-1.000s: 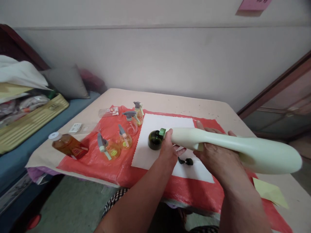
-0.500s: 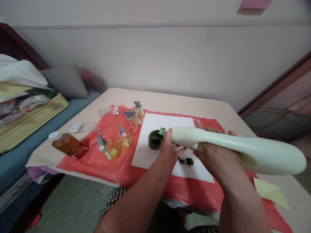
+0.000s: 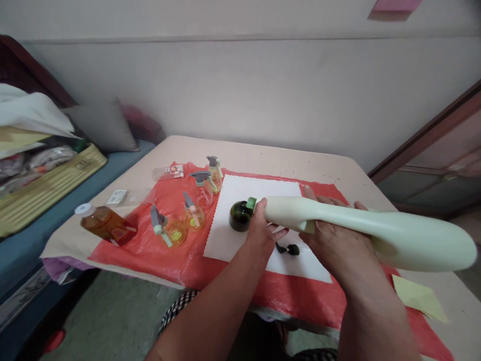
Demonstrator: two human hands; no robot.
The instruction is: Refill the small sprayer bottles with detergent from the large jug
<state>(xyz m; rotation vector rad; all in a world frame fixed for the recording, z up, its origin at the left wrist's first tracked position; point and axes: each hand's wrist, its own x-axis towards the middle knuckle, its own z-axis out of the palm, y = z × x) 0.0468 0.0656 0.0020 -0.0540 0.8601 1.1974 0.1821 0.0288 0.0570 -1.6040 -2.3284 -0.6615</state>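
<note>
head view showed the right hand (image 3: 334, 240) with its grip closed around the middle of a long pale green bottle (image 3: 376, 230), held nearly level above the desk (image 3: 263, 155). the left hand (image 3: 261, 228) had its grip pinched at the bottle's neck, just behind the green nozzle (image 3: 251, 203), which met the mouth of a small dark green jar (image 3: 239, 216) standing on a white sheet (image 3: 259, 193).

the jar looked light and nothing steadied it, so a push from the nozzle could have tipped it, and a hard squeeze could have overfilled it and wetted the sheet. a small black cap (image 3: 288, 249) lay near the right wrist and could have been knocked off.

whether anything flowed, the jar's fill level and both hands' fingertips stayed hidden; the bottle's far end was blurred. 4 small spray bottles (image 3: 188, 213) stood well apart to the left.
</note>
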